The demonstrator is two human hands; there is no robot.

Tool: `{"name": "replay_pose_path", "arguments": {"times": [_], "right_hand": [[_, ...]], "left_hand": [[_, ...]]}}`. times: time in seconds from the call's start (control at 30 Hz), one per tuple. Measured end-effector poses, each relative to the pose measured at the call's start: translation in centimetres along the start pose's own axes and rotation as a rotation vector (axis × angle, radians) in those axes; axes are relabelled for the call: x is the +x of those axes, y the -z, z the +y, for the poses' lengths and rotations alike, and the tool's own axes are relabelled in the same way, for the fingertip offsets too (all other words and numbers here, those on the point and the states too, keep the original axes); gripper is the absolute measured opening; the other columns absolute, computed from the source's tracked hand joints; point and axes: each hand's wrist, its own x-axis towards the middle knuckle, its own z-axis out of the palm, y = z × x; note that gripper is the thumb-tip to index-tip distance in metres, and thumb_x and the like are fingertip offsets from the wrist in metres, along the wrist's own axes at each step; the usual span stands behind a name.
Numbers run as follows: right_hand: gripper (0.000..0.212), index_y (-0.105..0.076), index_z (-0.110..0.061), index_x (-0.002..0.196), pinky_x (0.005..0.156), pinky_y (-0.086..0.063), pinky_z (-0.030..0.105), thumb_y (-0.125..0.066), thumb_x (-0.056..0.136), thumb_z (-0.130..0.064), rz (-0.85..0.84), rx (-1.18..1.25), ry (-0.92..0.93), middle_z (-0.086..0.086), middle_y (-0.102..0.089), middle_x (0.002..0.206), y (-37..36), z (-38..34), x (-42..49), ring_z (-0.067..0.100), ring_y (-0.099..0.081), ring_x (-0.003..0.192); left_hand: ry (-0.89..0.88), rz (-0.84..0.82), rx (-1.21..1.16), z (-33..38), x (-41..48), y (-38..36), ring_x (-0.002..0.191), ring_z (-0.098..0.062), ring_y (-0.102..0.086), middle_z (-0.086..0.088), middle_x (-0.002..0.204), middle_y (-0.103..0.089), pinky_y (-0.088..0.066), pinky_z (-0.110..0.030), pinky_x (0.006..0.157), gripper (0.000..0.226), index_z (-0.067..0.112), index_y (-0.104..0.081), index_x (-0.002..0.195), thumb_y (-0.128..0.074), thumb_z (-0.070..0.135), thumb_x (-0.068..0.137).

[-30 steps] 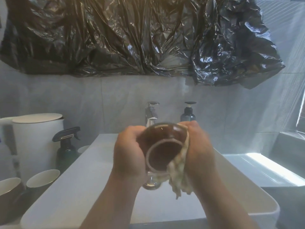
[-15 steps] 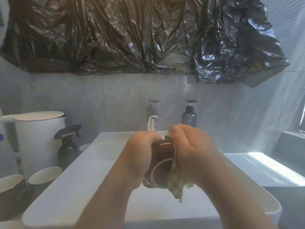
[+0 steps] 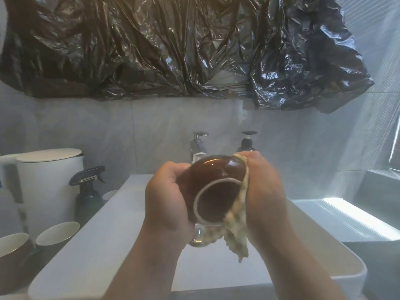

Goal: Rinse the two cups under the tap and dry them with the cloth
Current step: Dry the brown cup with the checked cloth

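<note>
As hands [image 3: 166, 202] [image 3: 266, 191] hold cup [image 3: 216, 174] above basin [image 3: 97, 245], cloth [image 3: 237, 232] dangling

Only the person's two hands and forearms show. The left hand [image 3: 166, 200] is bare, with rounded knuckles and a broad back. The left forearm [image 3: 147, 267] is uncovered down to the bottom edge of the view. The right hand [image 3: 264, 191] and right forearm [image 3: 303, 267] are bare likewise, and the right hand's outline is slightly blurred.

Glossy brown glazed cup [image 3: 213, 173]; soft checked cloth [image 3: 237, 232]; shiny metal tap [image 3: 198, 148]; smooth white sink [image 3: 86, 254]; crinkled glossy black plastic sheet [image 3: 173, 46].
</note>
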Motion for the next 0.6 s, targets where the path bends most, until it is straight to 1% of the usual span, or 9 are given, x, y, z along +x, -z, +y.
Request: {"name": "replay_pose_path", "arguments": {"times": [0.07,0.1,0.13,0.2,0.3,0.37,0.43,0.53,0.6], "right_hand": [[0.038,-0.063,-0.023,0.068,0.052,-0.047,0.009,-0.051,0.101,-0.009,-0.056,0.187,-0.151,-0.016,-0.063,0.054,0.2,-0.3,0.1,-0.005,-0.058,0.051],[0.039,-0.062,-0.02,0.065,0.051,-0.049,0.013,-0.05,0.101,-0.01,-0.069,0.19,-0.166,-0.015,-0.062,0.052,0.4,-0.6,0.1,-0.004,-0.056,0.049],[0.039,-0.061,-0.013,0.064,0.053,-0.05,0.021,-0.05,0.1,-0.013,-0.075,0.125,-0.136,-0.012,-0.059,0.051,0.5,-0.7,0.0,0.001,-0.055,0.05],[0.039,-0.058,0.002,0.069,0.057,-0.047,0.036,-0.047,0.095,-0.025,-0.063,-0.006,-0.01,0.001,-0.051,0.055,0.5,-0.8,-0.4,0.013,-0.051,0.056],[0.044,-0.055,0.004,0.073,0.056,-0.045,0.043,-0.041,0.089,-0.035,-0.056,-0.059,0.083,0.018,-0.051,0.063,0.2,-1.0,-1.1,0.035,-0.052,0.064],[0.041,-0.058,-0.003,0.072,0.06,-0.045,0.042,-0.041,0.092,-0.035,-0.021,-0.04,0.146,0.015,-0.057,0.068,0.1,-1.4,-1.3,0.03,-0.055,0.066],[0.036,-0.062,-0.012,0.074,0.064,-0.047,0.033,-0.041,0.094,-0.032,0.014,0.004,0.186,0.006,-0.062,0.07,-0.2,-1.3,-1.6,0.019,-0.058,0.067],[0.035,-0.066,-0.01,0.079,0.068,-0.052,0.032,-0.039,0.097,-0.024,0.049,0.194,0.105,0.007,-0.066,0.073,-1.1,-0.5,-1.8,0.022,-0.065,0.075],[0.034,-0.065,-0.01,0.077,0.064,-0.048,0.015,-0.04,0.1,-0.012,0.065,0.167,0.097,0.0,-0.064,0.068,-1.4,0.0,-1.4,0.005,-0.062,0.068]], "left_hand": [[-0.076,-0.002,0.167,0.0,0.0,0.2,0.069,-0.029,-0.049,-0.019,0.076,-0.051,-0.036,-0.036,0.062,0.037,-0.004,-0.06,0.077,-0.055,0.027,0.057],[-0.168,-0.015,0.323,0.0,0.0,0.3,0.066,-0.026,-0.046,-0.017,0.069,-0.047,-0.032,-0.034,0.059,0.035,-0.007,-0.053,0.068,-0.054,0.026,0.058],[-0.264,-0.051,0.461,-0.1,0.1,0.4,0.062,-0.022,-0.047,-0.016,0.064,-0.049,-0.033,-0.031,0.056,0.031,-0.006,-0.053,0.064,-0.052,0.025,0.062],[-0.376,-0.143,0.659,-0.3,-0.2,0.3,0.062,-0.019,-0.058,-0.002,0.061,-0.062,-0.046,-0.03,0.056,0.024,0.009,-0.066,0.069,-0.048,0.025,0.071],[-0.54,-0.154,0.82,-0.7,-0.8,0.2,0.062,-0.014,-0.061,0.006,0.061,-0.065,-0.048,-0.031,0.058,0.031,0.021,-0.066,0.07,-0.047,0.044,0.076],[-0.579,-0.094,0.759,-0.5,-0.7,0.4,0.054,-0.008,-0.054,0.012,0.053,-0.059,-0.043,-0.025,0.054,0.031,0.024,-0.062,0.06,-0.05,0.048,0.075],[-0.556,-0.019,0.612,-0.2,-0.6,0.3,0.052,-0.011,-0.046,0.012,0.049,-0.048,-0.038,-0.026,0.053,0.037,0.017,-0.055,0.053,-0.053,0.048,0.074],[-0.412,0.13,0.303,-0.2,-0.3,-0.2,0.06,-0.024,-0.048,-0.008,0.058,-0.049,-0.043,-0.04,0.059,0.045,0.007,-0.055,0.054,-0.059,0.05,0.066],[-0.285,0.166,0.164,-0.4,-0.2,-0.3,0.066,-0.028,-0.051,-0.014,0.068,-0.051,-0.045,-0.044,0.064,0.045,0.006,-0.06,0.059,-0.062,0.05,0.059]]}}
